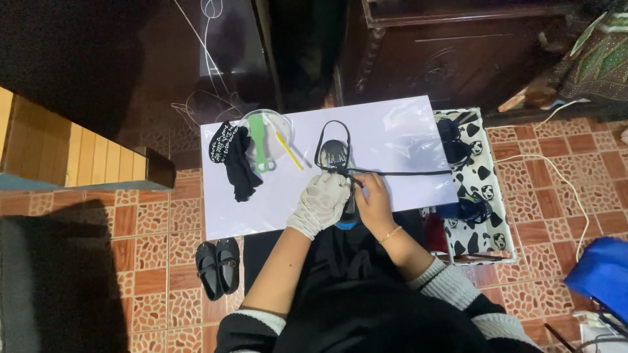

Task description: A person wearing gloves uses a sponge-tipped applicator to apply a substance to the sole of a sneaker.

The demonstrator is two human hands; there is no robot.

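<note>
My gloved left hand [322, 201] clamps the shoe [337, 160] on the counter [392, 131]; my bare right hand [373, 199] pinches its black strap [399, 173], which trails away to the right of my fingers. The strap looks soft and limp, best gripped near the shoe. The shoe's heel is hidden under my hands.

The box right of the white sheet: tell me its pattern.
The box has a white ground with black cow-like patches, seen in the head view.

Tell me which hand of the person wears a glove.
The left hand wears a white glove. The right hand is bare, with a thin bracelet at its wrist. Both rest on the dark shoe.
</note>
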